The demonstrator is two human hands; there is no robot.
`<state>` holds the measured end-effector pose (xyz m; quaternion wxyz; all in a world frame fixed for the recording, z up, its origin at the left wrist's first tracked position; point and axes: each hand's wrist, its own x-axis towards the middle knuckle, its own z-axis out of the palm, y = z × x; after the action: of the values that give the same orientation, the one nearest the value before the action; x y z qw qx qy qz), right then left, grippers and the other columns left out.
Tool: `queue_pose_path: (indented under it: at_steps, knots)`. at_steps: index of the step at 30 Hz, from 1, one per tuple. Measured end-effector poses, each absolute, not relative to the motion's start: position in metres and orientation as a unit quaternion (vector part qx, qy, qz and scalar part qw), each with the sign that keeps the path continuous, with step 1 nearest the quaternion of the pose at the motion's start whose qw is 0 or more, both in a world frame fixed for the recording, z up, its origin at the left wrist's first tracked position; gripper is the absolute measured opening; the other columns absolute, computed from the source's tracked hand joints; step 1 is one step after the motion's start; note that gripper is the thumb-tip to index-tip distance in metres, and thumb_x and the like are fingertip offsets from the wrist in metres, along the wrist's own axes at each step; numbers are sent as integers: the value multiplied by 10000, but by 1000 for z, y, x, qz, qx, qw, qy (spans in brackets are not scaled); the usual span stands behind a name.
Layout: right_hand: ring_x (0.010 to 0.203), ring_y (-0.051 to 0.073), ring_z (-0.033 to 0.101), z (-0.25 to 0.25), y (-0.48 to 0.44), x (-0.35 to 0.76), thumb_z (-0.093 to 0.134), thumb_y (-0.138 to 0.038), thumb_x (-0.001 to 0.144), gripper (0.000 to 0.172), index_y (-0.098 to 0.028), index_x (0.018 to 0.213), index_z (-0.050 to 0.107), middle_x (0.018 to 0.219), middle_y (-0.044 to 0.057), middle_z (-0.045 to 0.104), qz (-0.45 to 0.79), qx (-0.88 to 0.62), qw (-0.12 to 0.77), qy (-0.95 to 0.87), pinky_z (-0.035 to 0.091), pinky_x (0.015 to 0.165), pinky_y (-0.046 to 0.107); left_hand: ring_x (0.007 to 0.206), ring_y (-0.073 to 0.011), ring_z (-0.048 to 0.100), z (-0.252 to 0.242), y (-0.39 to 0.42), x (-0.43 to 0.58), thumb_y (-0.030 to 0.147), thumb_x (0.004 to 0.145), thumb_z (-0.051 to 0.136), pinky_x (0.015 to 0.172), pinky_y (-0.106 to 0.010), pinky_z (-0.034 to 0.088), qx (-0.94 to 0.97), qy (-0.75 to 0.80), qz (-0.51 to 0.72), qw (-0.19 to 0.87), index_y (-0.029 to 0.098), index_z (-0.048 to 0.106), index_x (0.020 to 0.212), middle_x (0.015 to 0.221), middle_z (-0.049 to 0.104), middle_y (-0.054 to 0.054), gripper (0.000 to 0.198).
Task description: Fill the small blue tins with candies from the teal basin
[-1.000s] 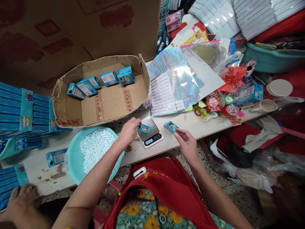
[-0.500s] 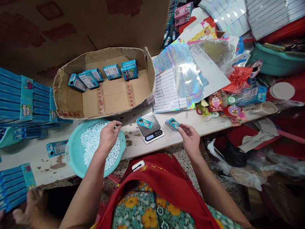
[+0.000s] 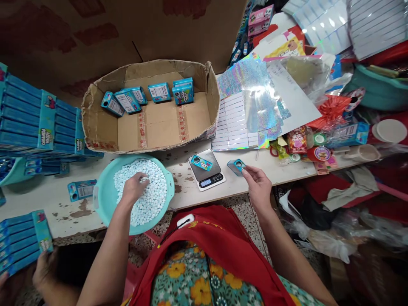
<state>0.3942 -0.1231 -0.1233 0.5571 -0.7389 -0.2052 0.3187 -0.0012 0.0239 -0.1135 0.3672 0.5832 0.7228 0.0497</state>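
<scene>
My left hand [image 3: 135, 187] is down in a turquoise basin [image 3: 105, 199], its fingers curled on the small white candies [image 3: 146, 208] heaped there. Its fingertips partly hide what they grip. In my right hand [image 3: 259, 183], thumb and fingers pinch the near corner of a small blue candy box [image 3: 236, 166], just above the table. Between the hands stands a digital kitchen scale [image 3: 211, 182] with a lit display. Another blue candy box [image 3: 201, 162] lies flat on the scale's plate.
Behind the basin stands a cut-down cardboard box [image 3: 159, 142] with several blue boxes inside. Stacked blue cartons [image 3: 19, 114] rise at left, near a co-worker's hand [image 3: 44, 267] on a carton. Shiny label sheets [image 3: 236, 123] and assorted packaging [image 3: 299, 140] cover the right side.
My left hand has lowered from above the basin into the candies. My right hand keeps hold of the small box. The view has shifted slightly, and the co-worker's hand has moved against the carton.
</scene>
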Motion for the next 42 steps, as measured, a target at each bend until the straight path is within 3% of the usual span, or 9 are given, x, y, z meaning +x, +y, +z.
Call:
queue_pose_path:
  at_steps: [5,8,11,13,16,19,25,29,42]
  knots:
    - [910,199,640,-120,-122,388,693,-406,741,366,-175,1015,618,994,84,671,322,-737,541,-246,495,902,427,506,-105,501,-102,13,-27,269,585,728,405,-179,321,239,642,342,643,170,590,810,661,565,-5,282]
    - [959,215,618,-123,-106,367,709,-393,727,454,-200,1117,579,1087,98,628,335,-714,500,-357,518,849,402,459,-86,465,-99,14,-27,295,702,642,385,-174,332,116,579,438,678,166,543,707,598,524,3,163]
    - [1074,259,559,-131,-77,336,763,-391,660,612,-208,1197,532,1177,117,575,310,-688,441,-485,505,867,415,380,-62,381,-95,18,-8,294,796,582,342,-160,286,37,533,486,691,173,437,595,493,421,38,277]
    - [1030,257,569,-134,-58,318,740,-386,692,509,-205,1135,564,1092,101,607,292,-683,409,-531,490,875,419,355,-49,347,-87,19,17,287,824,571,324,-149,244,8,511,494,703,172,377,560,475,404,46,346]
    - [927,228,591,-122,-44,300,670,-356,779,310,-214,1045,597,970,64,634,285,-666,389,-569,486,836,377,331,-37,311,-67,19,67,341,832,585,311,-147,183,26,485,500,717,170,354,545,453,387,52,406]
    - [942,221,580,-96,-43,289,671,-319,787,311,-225,1073,597,984,57,629,279,-620,378,-628,475,825,342,327,-33,294,-47,19,117,430,807,611,322,-167,189,114,463,538,695,170,356,528,435,356,61,459]
    - [894,241,577,-65,-42,273,675,-269,771,300,-245,1066,628,944,59,634,273,-626,321,-657,469,789,352,476,-101,547,-42,20,161,412,795,609,535,-243,458,267,500,595,570,178,408,527,466,430,39,409]
    - [894,241,577,-68,-38,275,681,-252,755,303,-249,1054,638,952,54,635,272,-644,318,-641,471,789,351,549,-133,611,-46,21,164,426,807,583,650,-303,511,273,507,593,563,177,454,600,516,491,32,348]
    - [915,205,604,-114,-39,318,678,-239,748,275,-220,1019,636,965,43,652,300,-667,385,-563,485,822,327,513,-112,558,-63,30,195,499,809,557,626,-316,521,284,478,564,611,176,503,743,575,509,33,333]
